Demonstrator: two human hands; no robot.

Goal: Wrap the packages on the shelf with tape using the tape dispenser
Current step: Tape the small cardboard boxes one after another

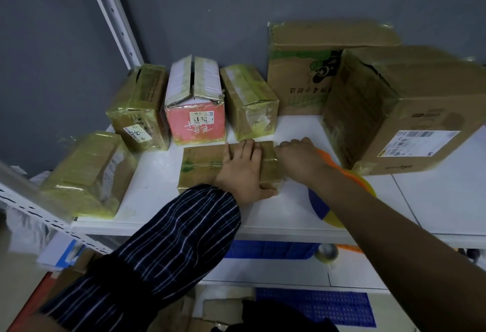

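Just beside the tape dispenser, a large box.

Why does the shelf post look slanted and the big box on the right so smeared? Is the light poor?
Head view: the wide-angle lens, looking down, slants and bows the post and the shelf rim; the big box and dispenser at the right are motion-blurred, the middle package sharper; light is dim and even, with faint glare on the taped boxes.
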